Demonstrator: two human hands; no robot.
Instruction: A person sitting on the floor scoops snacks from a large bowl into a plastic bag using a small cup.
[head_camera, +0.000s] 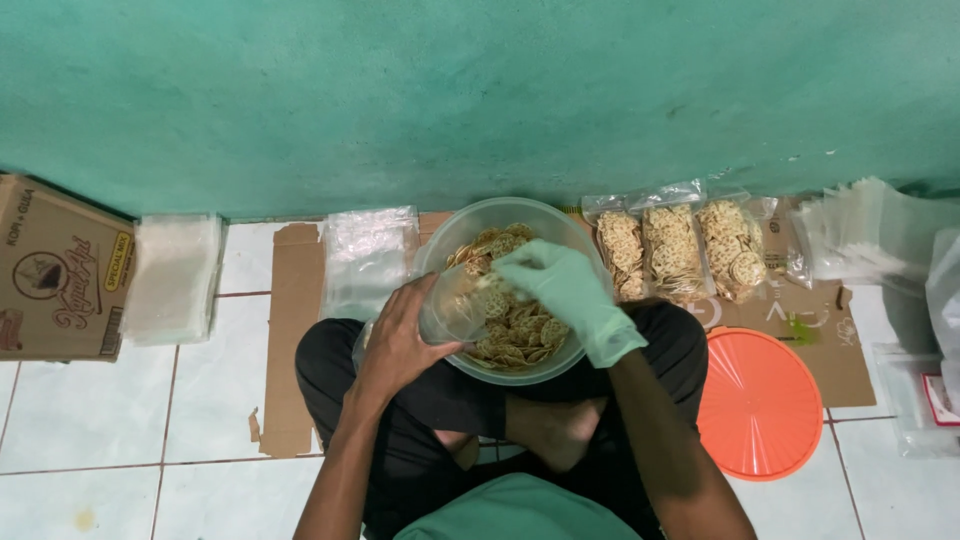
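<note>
A small clear plastic bag (452, 308) is held over the near left part of a clear round bowl (560, 232) of lattice-shaped crackers (520, 335), which rests on the crossed legs of a person seated on the tiled floor (130, 400). The bag is gripped by the bare left hand (400, 345), whose grip is closed around its near left side, while the gloved right hand (565, 290) is brought to the bag's mouth with its grip pinched on what appears to be a cracker or two; the exact contents of that pinch cannot be told. The step would be judged best done if the mouth is kept spread wide and tilted toward the bowl, so that strays fall back into it, and if the brittle pieces are slid in flat rather than pushed. The bag's long axis appears to run from near left to far right, with its open mouth pointed far right toward the gloved hand; its closed end is hidden by the left hand. Three filled bags (675, 250) lie side by side just right of the bowl on flattened cardboard (295, 340), their long axes running near to far. An orange round lid (760, 405) lies nearer, to the right, and a stack of empty clear bags (368, 255) lies left of the bowl.
</note>
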